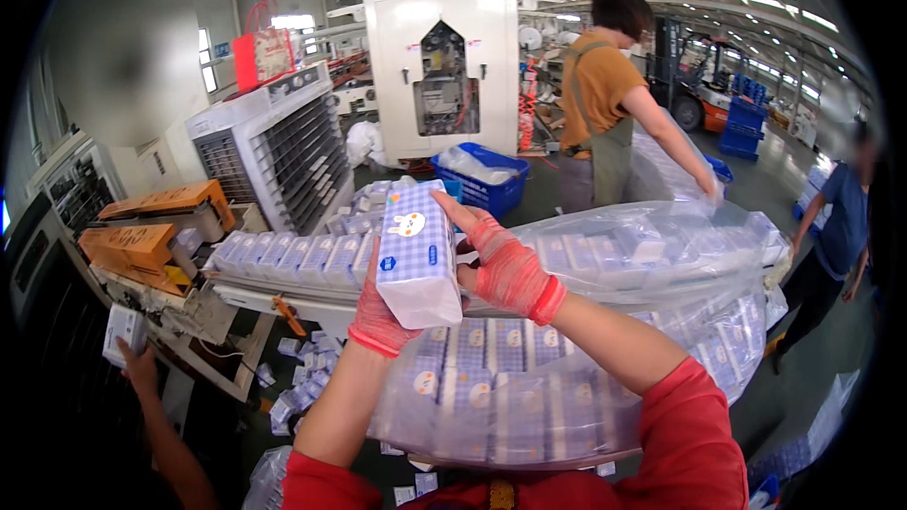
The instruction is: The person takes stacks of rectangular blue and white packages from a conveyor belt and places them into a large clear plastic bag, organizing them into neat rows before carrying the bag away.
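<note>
A soft tissue pack (416, 244) in purple-and-white check, with a cartoon rabbit on its face, is held up in front of me, tilted. My left hand (381, 314), in a pink-red knit glove, grips it from below and the left side. At its right edge my right hand (510, 269), gloved alike, has its fingers on the upper corner and its thumb against the side. Beneath my arms a large clear plastic bag (605, 406) holds rows of similar packs. A line of packs (283, 255) stands on the conveyor behind my left hand.
Across the conveyor, a person in an orange shirt (605, 85) reaches toward bagged packs. A blue crate (484, 191) stands behind. At lower left another person's hand (142, 368) holds a pack. Loose packs (307, 373) litter the floor. A person in blue (841, 212) stands at right.
</note>
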The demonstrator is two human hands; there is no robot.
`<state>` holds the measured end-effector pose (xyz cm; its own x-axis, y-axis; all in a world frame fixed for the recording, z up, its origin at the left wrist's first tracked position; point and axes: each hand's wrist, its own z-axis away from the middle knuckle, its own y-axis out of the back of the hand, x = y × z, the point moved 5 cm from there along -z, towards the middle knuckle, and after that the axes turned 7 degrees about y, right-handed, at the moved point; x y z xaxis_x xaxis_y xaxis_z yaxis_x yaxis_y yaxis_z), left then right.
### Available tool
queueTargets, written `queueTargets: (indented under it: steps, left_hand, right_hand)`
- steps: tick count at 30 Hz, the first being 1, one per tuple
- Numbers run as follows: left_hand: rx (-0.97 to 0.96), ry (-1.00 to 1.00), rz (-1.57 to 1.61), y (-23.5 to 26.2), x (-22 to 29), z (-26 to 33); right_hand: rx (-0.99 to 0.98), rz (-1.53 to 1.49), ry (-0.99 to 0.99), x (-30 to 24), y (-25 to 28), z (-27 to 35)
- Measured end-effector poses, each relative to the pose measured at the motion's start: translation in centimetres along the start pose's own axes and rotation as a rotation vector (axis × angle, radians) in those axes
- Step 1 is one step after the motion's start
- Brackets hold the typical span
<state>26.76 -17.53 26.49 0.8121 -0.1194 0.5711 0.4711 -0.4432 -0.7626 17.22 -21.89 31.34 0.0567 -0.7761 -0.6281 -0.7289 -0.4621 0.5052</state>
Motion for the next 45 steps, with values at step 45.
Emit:
queueTargets:
  steps: [45]
  left_hand:
    - [-0.394, 0.883, -1.235, -9.0, -9.3, 11.9]
  right_hand:
    - [-0.976, 0.386, -0.113, 0.3, 3.6, 17.9]
